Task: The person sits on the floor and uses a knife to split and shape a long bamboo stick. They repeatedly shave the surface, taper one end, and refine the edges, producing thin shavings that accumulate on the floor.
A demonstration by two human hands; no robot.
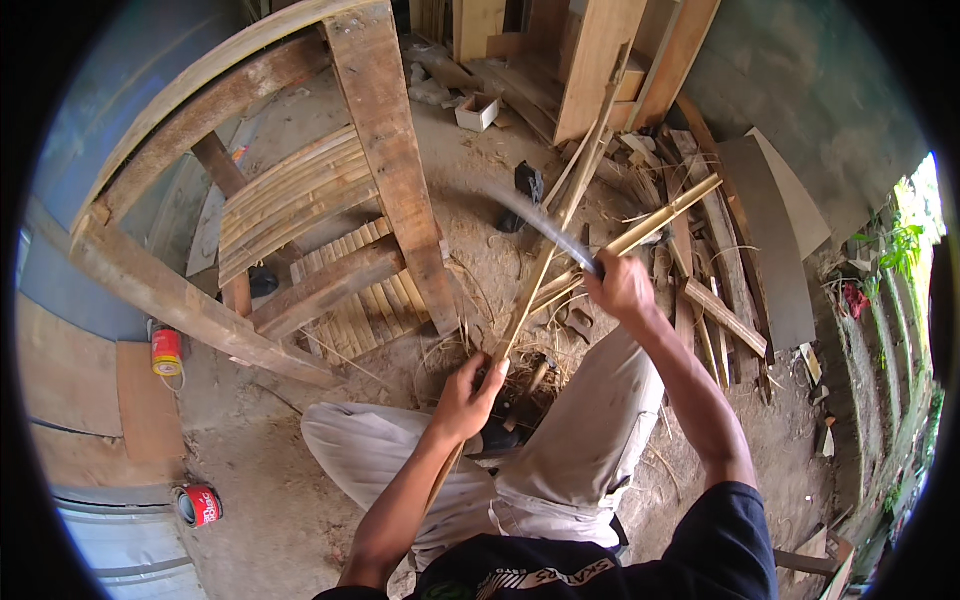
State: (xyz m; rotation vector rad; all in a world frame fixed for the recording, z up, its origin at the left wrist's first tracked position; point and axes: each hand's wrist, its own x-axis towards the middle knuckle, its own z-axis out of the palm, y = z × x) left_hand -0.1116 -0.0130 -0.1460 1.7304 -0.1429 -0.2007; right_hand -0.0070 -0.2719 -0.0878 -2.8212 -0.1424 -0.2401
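Observation:
My left hand is closed around a long bamboo strip, which slants up and away from me toward the far boards. In my right hand is the handle of a long knife. Its blade points to the upper left, smeared by motion, and crosses the strip in the picture; whether they touch, I cannot tell. A split bamboo length lies beyond my right hand, reaching to the upper right. Thin shavings are heaped between my legs, beside what looks like a wooden tool handle.
On the left stands a wooden frame with bamboo slats. Scrap planks are piled at right. Farther off are upright boards and a small white box. Two cans, one red-yellow and one red, are at left.

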